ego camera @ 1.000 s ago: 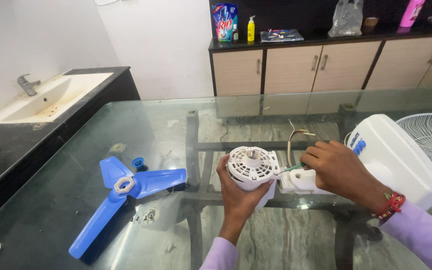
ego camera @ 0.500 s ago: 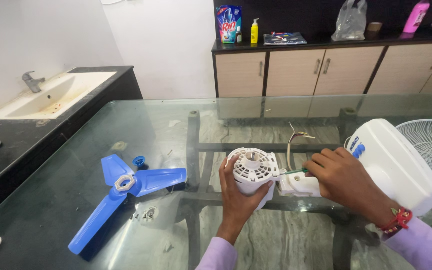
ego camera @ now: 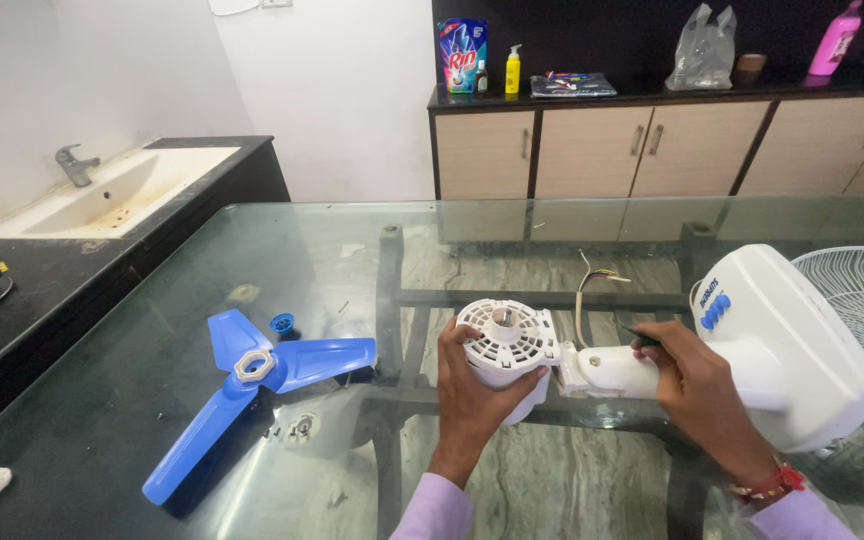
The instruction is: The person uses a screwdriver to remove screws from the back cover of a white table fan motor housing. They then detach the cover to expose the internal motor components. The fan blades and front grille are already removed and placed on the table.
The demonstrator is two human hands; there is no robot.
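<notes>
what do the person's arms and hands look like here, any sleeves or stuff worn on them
Both hands are bare, with no gloves. The left hand comes out of a pale lilac long sleeve that ends at the wrist. The right hand has the same lilac sleeve, and above its cuff sits a red wristband with small yellow bits. No rings or watch are visible.

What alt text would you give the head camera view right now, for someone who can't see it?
The left hand grips a white vented fan motor housing while the right hand, holding a thin green-handled tool, rests on the white neck joining it to the fan base. On the glass table to the left lie a blue three-blade fan blade, a small blue cap and loose screws.
</notes>
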